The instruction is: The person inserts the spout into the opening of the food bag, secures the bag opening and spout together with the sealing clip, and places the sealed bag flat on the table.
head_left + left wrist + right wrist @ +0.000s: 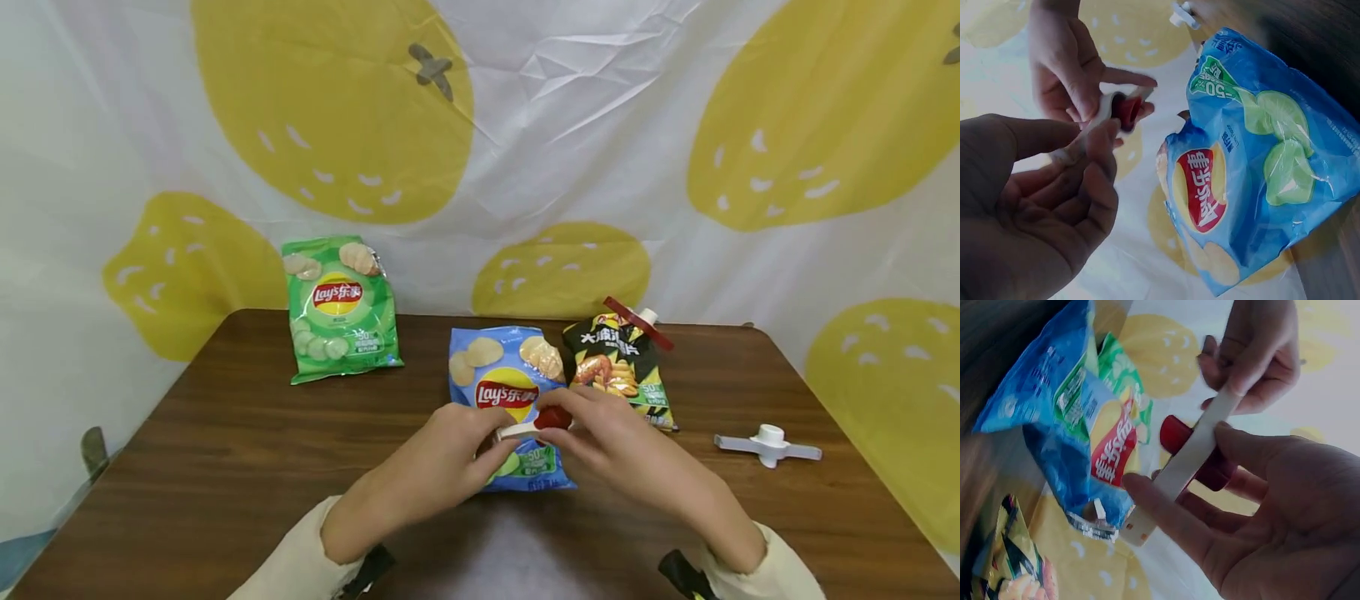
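Both hands hold a white sealing clip with a red spout cap (1191,456) in front of the blue Lay's chip bag (480,375). My left hand (457,450) pinches one end of its white bar between thumb and fingers. At the other end, by the red part, my right hand (611,429) grips it with thumb and fingers. Behind the hands the blue bag stands upright; in the head view they cover part of its front. The right wrist view shows its crumpled silvery top edge. Neither hand touches that bag as far as I can see.
A green Lay's bag (341,321) stands at the back left. A black chip bag (611,358) leans at the back right, with a red clip with a white cap (637,321) across its top. A white spout clip (768,446) lies on the brown table (247,467) at right.
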Action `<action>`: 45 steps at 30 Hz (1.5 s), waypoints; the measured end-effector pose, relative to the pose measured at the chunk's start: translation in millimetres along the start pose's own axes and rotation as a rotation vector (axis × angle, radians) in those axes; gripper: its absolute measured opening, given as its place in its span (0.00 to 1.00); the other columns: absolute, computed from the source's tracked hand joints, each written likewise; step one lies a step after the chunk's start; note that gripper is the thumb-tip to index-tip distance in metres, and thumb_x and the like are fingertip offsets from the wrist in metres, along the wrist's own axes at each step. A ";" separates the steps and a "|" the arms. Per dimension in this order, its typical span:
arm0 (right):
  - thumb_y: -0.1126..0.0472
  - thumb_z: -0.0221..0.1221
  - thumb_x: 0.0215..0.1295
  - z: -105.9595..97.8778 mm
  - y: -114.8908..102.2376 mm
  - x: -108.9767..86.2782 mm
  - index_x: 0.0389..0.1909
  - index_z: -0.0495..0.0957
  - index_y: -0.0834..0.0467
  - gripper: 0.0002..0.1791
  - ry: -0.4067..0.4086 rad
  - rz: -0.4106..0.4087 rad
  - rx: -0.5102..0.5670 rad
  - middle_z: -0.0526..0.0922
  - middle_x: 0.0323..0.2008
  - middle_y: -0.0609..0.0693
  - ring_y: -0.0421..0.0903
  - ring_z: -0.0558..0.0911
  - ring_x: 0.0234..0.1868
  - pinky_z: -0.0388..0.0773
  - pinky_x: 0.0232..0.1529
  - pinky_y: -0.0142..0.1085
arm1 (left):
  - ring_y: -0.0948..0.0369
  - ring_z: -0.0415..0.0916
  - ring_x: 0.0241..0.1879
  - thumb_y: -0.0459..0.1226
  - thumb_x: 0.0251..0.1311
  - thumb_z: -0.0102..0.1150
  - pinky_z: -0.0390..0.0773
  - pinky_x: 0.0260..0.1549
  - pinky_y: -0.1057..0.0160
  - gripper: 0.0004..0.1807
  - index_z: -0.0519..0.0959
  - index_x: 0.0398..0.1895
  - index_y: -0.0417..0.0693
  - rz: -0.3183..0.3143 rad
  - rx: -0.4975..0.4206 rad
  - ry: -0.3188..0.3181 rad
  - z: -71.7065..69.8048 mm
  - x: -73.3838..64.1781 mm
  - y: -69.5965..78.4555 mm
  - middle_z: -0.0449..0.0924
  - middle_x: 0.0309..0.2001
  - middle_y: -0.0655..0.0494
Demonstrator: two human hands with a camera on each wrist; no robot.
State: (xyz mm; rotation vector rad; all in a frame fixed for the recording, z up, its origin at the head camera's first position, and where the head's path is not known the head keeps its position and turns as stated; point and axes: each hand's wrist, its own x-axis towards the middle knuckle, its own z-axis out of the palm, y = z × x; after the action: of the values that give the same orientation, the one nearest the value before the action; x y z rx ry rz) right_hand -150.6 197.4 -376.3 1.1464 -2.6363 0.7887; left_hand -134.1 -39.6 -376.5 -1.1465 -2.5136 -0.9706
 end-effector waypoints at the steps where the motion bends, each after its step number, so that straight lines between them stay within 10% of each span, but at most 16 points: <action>1: 0.55 0.61 0.71 -0.3 -0.6 0.0 0.50 0.76 0.47 0.10 -0.021 0.005 0.038 0.78 0.38 0.35 0.34 0.78 0.38 0.78 0.39 0.33 | 0.73 0.66 0.20 0.35 0.65 0.62 0.69 0.19 0.75 0.03 0.82 0.36 0.43 0.010 -0.001 -0.022 -1.5 -0.5 -0.1 0.75 0.22 0.63; 7: 0.51 0.57 0.73 -5.4 -1.0 -0.9 0.50 0.75 0.45 0.09 -0.135 0.000 0.256 0.81 0.33 0.37 0.36 0.80 0.31 0.79 0.33 0.32 | 0.71 0.69 0.19 0.34 0.67 0.61 0.70 0.18 0.72 0.03 0.82 0.35 0.47 -0.023 -0.231 -0.141 -18.1 -4.3 1.6 0.75 0.21 0.63; 19: 0.52 0.57 0.73 -17.6 -0.8 -6.4 0.53 0.79 0.41 0.11 -0.174 -0.107 0.282 0.82 0.34 0.36 0.33 0.77 0.26 0.76 0.27 0.32 | 0.65 0.79 0.22 0.39 0.68 0.61 0.80 0.21 0.64 0.04 0.83 0.37 0.49 0.010 -0.491 -0.312 -30.2 -4.4 -5.5 0.83 0.26 0.60; 26: 0.49 0.57 0.73 -6.3 14.4 -2.8 0.49 0.79 0.41 0.08 -0.211 -0.081 0.246 0.81 0.34 0.34 0.34 0.77 0.29 0.77 0.30 0.31 | 0.72 0.76 0.22 0.37 0.68 0.60 0.77 0.21 0.70 0.04 0.81 0.37 0.47 -0.016 -0.320 -0.349 -12.6 -1.6 -16.0 0.81 0.26 0.63; 35: 0.55 0.57 0.73 21.5 31.1 -3.2 0.41 0.81 0.50 0.05 -0.573 0.034 0.438 0.84 0.29 0.43 0.38 0.83 0.26 0.81 0.30 0.34 | 0.74 0.72 0.19 0.37 0.68 0.60 0.72 0.19 0.74 0.04 0.76 0.36 0.48 -0.115 -0.083 -0.644 25.0 -6.2 -22.5 0.76 0.22 0.66; 45: 0.56 0.58 0.73 34.2 32.6 1.4 0.45 0.80 0.53 0.07 -0.440 0.106 0.340 0.82 0.28 0.42 0.39 0.82 0.25 0.79 0.27 0.32 | 0.71 0.66 0.23 0.36 0.65 0.64 0.68 0.23 0.72 0.07 0.75 0.32 0.49 -0.085 0.027 -0.511 25.5 -5.0 -45.7 0.71 0.23 0.67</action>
State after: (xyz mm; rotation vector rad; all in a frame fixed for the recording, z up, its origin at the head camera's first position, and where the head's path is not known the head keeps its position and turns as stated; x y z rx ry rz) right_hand -172.9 196.9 -417.9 1.4120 -3.0190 1.1587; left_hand -162.4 -48.0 -420.1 -1.4406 -2.9758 -0.7270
